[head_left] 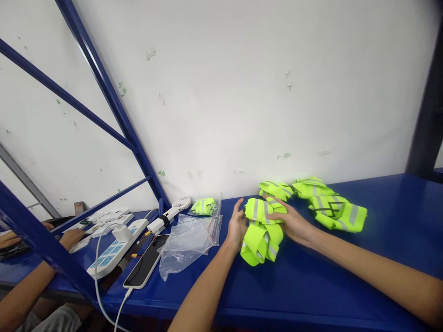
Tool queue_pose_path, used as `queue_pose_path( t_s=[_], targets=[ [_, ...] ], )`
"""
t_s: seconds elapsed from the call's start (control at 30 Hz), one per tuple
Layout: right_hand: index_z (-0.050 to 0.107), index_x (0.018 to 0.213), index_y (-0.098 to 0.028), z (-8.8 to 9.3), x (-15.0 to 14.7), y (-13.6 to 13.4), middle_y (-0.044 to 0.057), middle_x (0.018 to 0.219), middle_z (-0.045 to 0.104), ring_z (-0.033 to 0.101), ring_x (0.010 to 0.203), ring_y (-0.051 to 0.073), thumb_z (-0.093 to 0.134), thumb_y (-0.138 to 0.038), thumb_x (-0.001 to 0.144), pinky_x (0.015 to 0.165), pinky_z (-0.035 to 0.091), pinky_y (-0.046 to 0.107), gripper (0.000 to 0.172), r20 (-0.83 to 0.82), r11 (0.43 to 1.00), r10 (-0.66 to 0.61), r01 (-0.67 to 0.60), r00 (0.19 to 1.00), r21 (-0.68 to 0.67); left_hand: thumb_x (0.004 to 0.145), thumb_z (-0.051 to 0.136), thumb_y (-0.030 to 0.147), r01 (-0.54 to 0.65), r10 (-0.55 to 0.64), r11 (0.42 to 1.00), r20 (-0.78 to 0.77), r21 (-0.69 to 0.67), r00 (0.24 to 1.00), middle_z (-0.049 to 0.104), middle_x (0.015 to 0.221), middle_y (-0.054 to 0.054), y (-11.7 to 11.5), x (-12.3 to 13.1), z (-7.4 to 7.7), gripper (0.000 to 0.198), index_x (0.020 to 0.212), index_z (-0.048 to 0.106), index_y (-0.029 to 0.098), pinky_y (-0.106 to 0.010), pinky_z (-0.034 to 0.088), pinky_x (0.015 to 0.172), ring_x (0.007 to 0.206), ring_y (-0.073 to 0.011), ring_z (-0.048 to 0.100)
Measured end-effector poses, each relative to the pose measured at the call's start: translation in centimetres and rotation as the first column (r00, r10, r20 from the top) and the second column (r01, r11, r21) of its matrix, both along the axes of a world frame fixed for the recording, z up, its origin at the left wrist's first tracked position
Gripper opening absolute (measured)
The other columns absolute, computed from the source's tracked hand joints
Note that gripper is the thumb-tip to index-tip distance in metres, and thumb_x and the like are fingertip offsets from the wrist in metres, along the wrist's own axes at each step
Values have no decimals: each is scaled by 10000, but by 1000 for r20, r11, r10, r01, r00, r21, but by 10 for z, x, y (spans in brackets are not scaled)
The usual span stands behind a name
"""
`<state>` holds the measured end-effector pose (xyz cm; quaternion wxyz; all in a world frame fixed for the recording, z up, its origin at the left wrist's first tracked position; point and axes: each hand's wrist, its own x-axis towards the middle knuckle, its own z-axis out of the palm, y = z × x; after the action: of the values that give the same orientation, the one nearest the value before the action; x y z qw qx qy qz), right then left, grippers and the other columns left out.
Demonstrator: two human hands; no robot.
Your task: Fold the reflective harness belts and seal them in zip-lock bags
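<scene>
A folded neon-yellow reflective strap (255,210) with silver stripes is in my right hand (294,223), its fingers and thumb closed on the right side. My left hand (237,228) stands at the bundle's left edge, fingers stretched out and palm toward it; I cannot tell if it touches. Another part of the yellow strap material (261,244) hangs or lies just below, on the near side. Behind and to the right lie more yellow reflective bundles, one small bundle (275,189) near the wall and a larger bundle (339,212) with black lines on it.
Clear plastic bags (188,242) lie left of my hands, with a bagged yellow bundle (204,206) behind. A phone (147,263), a power strip (117,249) with cables and a small white fan (182,203) sit farther left. Past the blue frame (114,106), another person's hand (72,237) shows.
</scene>
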<state>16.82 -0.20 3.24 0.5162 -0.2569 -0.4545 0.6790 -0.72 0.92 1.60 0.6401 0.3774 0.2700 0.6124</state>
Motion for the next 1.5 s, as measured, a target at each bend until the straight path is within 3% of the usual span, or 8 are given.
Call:
queue_pose_path(
  t_s=[0.17,0.33,0.47,0.8,0.97,1.07,1.17,1.5],
  targets=[
    [556,1322,-288,2,9,2,63,1230,661,591,1153,310,681,-208,744,951,483,449,596,279,939,-189,90,942,333,814,619,400,238,-239,969,0,-61,971,653,1179,-97,-13,7,7,565,1326,482,204,-382,471,926,1052,-281,632],
    [670,1201,-287,-3,15,2,75,1349,554,481,1275,300,571,-165,811,1057,381,453,421,413,611,-522,-11,746,792,802,681,376,335,-340,937,-35,-101,940,650,1200,-102,-14,5,2,607,1345,465,216,-373,461,942,1050,-268,639],
    [610,1278,-281,-12,21,8,98,1439,435,453,1299,291,496,-96,812,1055,386,459,514,403,486,-596,-88,694,870,826,598,560,412,-417,904,-22,-115,908,675,1153,-125,-11,0,-5,619,1309,515,184,-386,450,951,1066,-281,634],
    [629,1262,-295,-4,18,-2,36,1472,432,341,1381,297,500,-399,922,1143,275,443,378,492,666,-381,-137,782,734,802,474,717,341,-349,924,-19,-176,937,714,1030,-114,-16,7,9,685,1171,616,158,-366,486,893,1015,-285,656],
    [267,1504,-299,0,14,-5,84,1456,472,479,1290,310,712,-398,780,1056,397,458,856,437,821,-263,-38,860,570,839,481,650,344,-351,921,-7,-185,936,708,1066,-114,-18,8,11,626,1193,609,151,-382,445,964,1069,-292,635],
    [365,1470,-239,-1,16,-3,107,1359,573,578,1171,334,745,-376,734,963,484,465,840,498,905,-106,-124,861,406,856,473,628,393,-410,895,-43,-209,911,707,1068,-128,-16,7,5,609,1186,611,136,-401,434,983,1082,-294,630],
    [417,1446,-238,-1,18,-4,77,1338,594,594,1141,321,674,-305,783,980,471,479,715,559,873,-68,-221,827,434,854,445,661,383,-402,902,-61,-201,914,702,1068,-135,-12,7,0,645,1195,597,135,-403,455,960,1054,-284,642],
    [444,1418,-345,-19,23,18,-30,1539,340,325,1399,259,458,-28,704,1144,250,511,782,555,537,-438,-290,707,792,836,539,601,337,-362,921,-104,-197,927,654,1141,-121,-12,4,4,576,1264,507,217,-478,488,891,988,-281,660]
  ],
)
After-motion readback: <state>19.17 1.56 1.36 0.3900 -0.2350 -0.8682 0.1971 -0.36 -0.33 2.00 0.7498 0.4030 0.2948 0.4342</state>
